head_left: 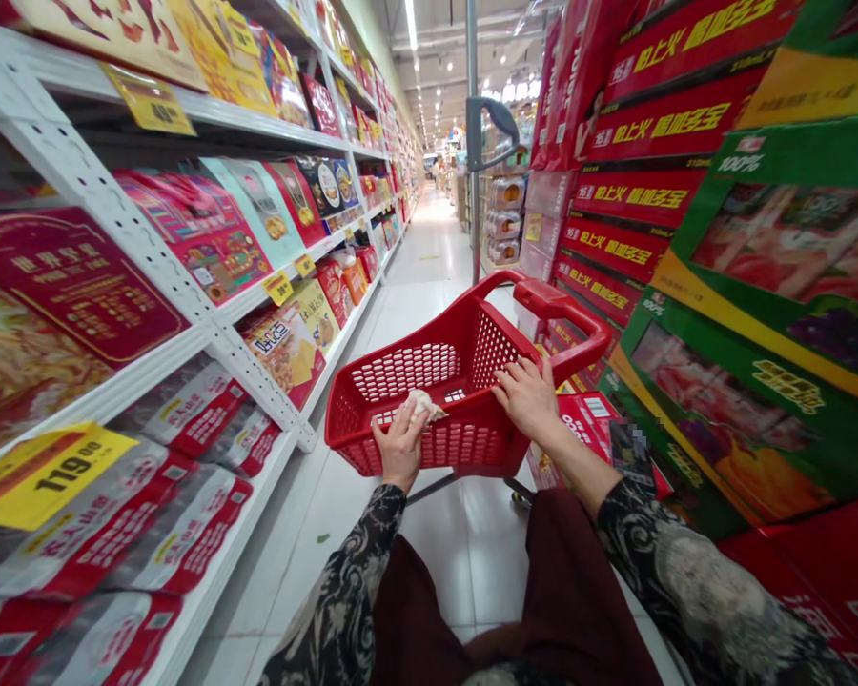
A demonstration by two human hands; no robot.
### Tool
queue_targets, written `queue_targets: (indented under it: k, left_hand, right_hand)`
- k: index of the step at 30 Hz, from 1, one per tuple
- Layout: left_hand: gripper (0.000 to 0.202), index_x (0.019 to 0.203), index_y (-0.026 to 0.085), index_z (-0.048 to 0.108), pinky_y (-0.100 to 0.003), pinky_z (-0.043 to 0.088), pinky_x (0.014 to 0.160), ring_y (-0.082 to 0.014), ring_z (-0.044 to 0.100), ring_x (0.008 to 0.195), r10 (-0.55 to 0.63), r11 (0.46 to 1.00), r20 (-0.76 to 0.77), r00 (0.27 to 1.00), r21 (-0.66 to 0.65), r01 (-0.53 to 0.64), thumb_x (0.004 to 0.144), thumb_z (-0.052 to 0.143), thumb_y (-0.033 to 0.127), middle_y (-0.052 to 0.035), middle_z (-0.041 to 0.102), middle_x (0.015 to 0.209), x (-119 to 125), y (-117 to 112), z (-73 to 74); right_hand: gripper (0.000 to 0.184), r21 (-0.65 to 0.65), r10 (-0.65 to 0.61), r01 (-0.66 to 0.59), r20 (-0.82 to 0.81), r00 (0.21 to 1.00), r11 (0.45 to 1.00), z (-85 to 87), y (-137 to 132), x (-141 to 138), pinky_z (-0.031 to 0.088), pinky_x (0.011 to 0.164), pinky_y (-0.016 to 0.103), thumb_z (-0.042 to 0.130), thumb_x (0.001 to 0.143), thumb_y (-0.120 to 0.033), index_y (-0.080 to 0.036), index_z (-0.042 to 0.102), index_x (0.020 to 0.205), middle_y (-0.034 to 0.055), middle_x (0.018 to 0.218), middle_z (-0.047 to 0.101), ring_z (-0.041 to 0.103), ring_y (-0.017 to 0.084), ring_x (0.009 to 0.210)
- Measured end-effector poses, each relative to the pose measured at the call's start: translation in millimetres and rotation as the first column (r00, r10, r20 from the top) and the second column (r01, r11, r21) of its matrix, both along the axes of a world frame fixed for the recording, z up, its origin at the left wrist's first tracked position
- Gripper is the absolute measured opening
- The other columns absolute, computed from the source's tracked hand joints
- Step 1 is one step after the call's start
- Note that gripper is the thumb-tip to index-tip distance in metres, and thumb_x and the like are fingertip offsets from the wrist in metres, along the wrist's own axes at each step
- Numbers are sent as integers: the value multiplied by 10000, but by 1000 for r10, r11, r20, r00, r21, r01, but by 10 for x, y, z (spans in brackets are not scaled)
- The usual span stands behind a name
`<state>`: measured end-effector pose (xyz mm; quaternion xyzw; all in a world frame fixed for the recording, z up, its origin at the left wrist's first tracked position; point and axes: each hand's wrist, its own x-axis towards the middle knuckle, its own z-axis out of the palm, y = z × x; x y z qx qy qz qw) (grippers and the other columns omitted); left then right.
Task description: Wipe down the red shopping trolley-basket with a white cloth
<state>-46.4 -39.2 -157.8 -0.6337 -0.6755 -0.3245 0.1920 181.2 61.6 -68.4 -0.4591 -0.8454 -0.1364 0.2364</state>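
Observation:
A red plastic shopping cart (436, 372) with perforated basket walls stands sideways in front of my knees. Its thick red handle (543, 295) points to the right. My left hand (400, 443) is closed on a crumpled off-white cloth (423, 405) and presses it to the basket's near rim. Farther right along the same rim, near the handle, my right hand (529, 400) grips the cart, fingers curled over the edge. The basket's visible floor holds nothing that I can make out. Part of the near wall is hidden behind my hands.
White shelves (207, 324) full of packaged snacks line the left side. Stacked red drink cartons (629, 200) and green fruit boxes (758, 381) crowd the right. A metal pole (472, 219) rises beyond the cart. A pale tiled aisle (421, 238) runs into the distance.

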Motion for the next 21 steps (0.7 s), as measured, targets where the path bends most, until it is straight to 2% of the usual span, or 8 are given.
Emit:
queue_targets:
  k: [3,5,9,12,14,16,18,21]
  left_hand:
    - [335,1123,312,616,-556,49,1112,-213,508,1213,-30,1000,7,1000,10,29,887,418,180,-78,547,1308,147,58,31]
    - [352,1175,300,578,-526,32,1124,-195,488,1233,-108,993,1,994,37,108,895,399,185,-75,546,1311,366,166,70]
    - [531,1410,166,277,-479,64,1140,-187,457,1262,-189,981,39,981,59,186,887,364,200,-153,503,1340,674,311,86]
    - [700,1442,73,98,-475,111,1140,-210,406,1301,-240,971,31,970,-14,240,839,416,233,-201,451,1372,627,241,60]
    - [776,1436,38,68,-474,124,1141,-221,348,1336,-260,961,2,966,-92,259,807,464,263,-218,394,1408,523,150,61]
    - [791,1429,28,113,-489,127,1139,-240,281,1369,-218,962,-38,975,-175,208,792,494,299,-223,329,1444,429,69,83]
    - [747,1417,40,198,-535,128,1125,-272,221,1388,-120,964,-86,989,-250,95,792,498,319,-215,280,1469,375,20,115]
    - [670,1403,71,279,-587,141,1102,-290,180,1398,-17,941,-156,988,-336,-37,801,473,293,-179,249,1489,369,1,165]
  right_hand:
    - [324,-41,-3,2,-25,1000,999,44,-73,-82,139,1065,548,438,903,-321,-191,608,1146,105,1209,598,424,304,1205]
    - [373,-89,68,-71,-42,997,994,56,-166,-166,171,1069,524,401,914,-319,-180,554,1225,110,1287,550,419,289,1230]
    - [487,-184,259,-262,-43,965,947,-3,-363,-321,201,1072,507,419,892,-338,-175,418,1351,104,1418,419,366,275,1290]
    - [615,-181,267,-272,-51,962,945,-97,-432,-437,142,1068,583,533,821,-394,-192,373,1379,118,1448,368,330,323,1307]
    - [611,-161,233,-240,-61,971,957,-172,-429,-539,143,1060,599,563,809,-386,-199,393,1365,126,1432,392,344,339,1294]
    - [494,-129,198,-205,-62,978,970,-250,-394,-641,160,1058,591,526,847,-309,-201,447,1322,126,1384,456,391,325,1262]
    - [387,-92,206,-209,-48,977,974,-312,-337,-698,167,1060,581,473,876,-224,-215,507,1261,112,1324,521,445,294,1218]
    - [362,-52,255,-255,-16,967,965,-329,-232,-610,160,1066,566,474,863,-173,-225,540,1215,94,1276,562,471,265,1187]
